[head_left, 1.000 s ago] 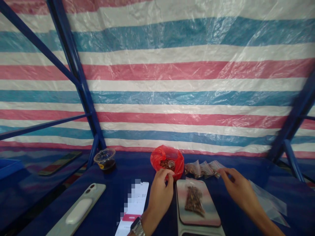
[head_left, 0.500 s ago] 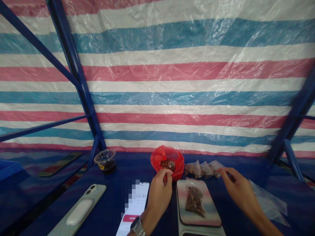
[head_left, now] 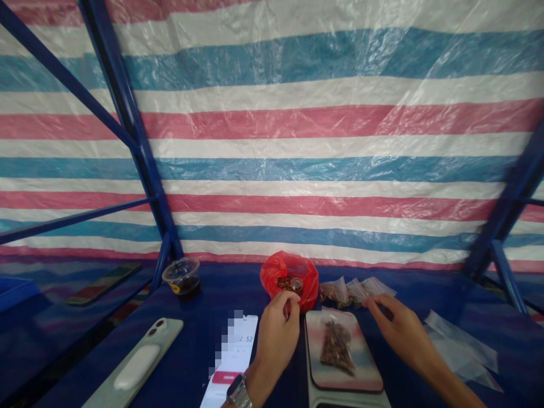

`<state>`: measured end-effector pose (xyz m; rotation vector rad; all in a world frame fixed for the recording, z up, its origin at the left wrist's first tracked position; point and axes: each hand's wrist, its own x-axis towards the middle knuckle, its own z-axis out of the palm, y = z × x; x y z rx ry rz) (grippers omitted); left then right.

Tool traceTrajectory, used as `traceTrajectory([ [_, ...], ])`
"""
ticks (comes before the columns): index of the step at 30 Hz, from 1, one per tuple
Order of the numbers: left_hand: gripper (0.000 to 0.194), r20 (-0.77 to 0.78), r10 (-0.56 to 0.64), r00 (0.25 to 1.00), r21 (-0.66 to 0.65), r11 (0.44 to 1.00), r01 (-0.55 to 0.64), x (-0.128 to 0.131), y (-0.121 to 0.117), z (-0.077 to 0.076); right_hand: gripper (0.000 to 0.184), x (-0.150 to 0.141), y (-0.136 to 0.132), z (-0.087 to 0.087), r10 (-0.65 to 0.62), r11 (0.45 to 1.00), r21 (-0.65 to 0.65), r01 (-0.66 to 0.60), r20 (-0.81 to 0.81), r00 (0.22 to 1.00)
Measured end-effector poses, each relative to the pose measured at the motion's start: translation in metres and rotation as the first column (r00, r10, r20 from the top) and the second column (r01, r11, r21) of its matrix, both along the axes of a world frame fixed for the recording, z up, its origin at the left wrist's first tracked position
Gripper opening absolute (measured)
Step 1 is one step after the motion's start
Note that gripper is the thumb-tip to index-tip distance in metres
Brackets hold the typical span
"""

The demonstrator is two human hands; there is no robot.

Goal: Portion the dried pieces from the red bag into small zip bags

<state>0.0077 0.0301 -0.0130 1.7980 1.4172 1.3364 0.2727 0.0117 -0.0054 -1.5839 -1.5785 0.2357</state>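
At the near edge of a red plastic bag (head_left: pixel 268 279), my left hand (head_left: pixel 278 323) is closed in a pinch, its fingertips just below a small round shiny object (head_left: pixel 296 285). What the pinch holds is hidden. Brown dried pieces (head_left: pixel 284 282) lie inside the bag. My right hand (head_left: pixel 397 326) is also closed, thumb against fingers, at the front of several small filled zip bags (head_left: pixel 334 291); whether it grips one is unclear. Between my hands a scale (head_left: pixel 314 362) carries a filled zip bag (head_left: pixel 336 347).
Flat clear bags (head_left: pixel 463 351) lie at the right. To the left are a lit phone (head_left: pixel 238 357), a pale green phone (head_left: pixel 168 334) with a white case (head_left: pixel 138 365) on it, and a plastic cup of dark liquid (head_left: pixel 182 277). Blue frame posts (head_left: pixel 147 170) flank the table.
My right hand has shifted left and slightly nearer along the small filled bags, uncovering the right end of the row. The left hand has barely moved.
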Motion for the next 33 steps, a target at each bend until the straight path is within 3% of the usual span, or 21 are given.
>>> traceTrajectory([
  [8, 0.027, -0.025, 0.0, 1.0, 0.001, 1.0, 0.0, 0.002, -0.004, 0.003, 0.043, -0.005, -0.002, -0.007, 0.119, 0.992, -0.06, -0.114, 0.073, 0.99],
  [14, 0.028, -0.04, -0.014, 0.999, 0.036, 0.999, 0.016, 0.008, -0.007, 0.005, 0.044, -0.013, -0.005, -0.005, 0.143, 0.98, -0.158, -0.122, 0.128, 0.981],
  [20, 0.027, -0.071, -0.03, 0.997, 0.065, 0.997, 0.034, 0.014, -0.01, -0.003, 0.045, -0.021, -0.006, 0.001, 0.276, 0.949, -0.151, -0.277, -0.027, 0.961],
  [25, 0.034, -0.143, -0.029, 0.989, 0.037, 0.999, 0.034, 0.022, -0.012, -0.007, 0.045, -0.041, -0.005, 0.015, 0.311, 0.933, -0.13, -0.336, -0.178, 0.934],
  [28, 0.036, -0.057, -0.031, 0.998, 0.018, 0.999, 0.032, 0.027, -0.009, -0.005, 0.046, -0.058, 0.002, 0.027, 0.319, 0.933, -0.088, -0.35, -0.251, 0.914],
  [33, 0.044, 0.303, 0.004, 0.953, -0.177, 0.983, 0.052, 0.03, 0.001, 0.001, 0.044, -0.079, 0.03, 0.038, 0.232, 0.957, -0.103, -0.27, -0.284, 0.93],
])
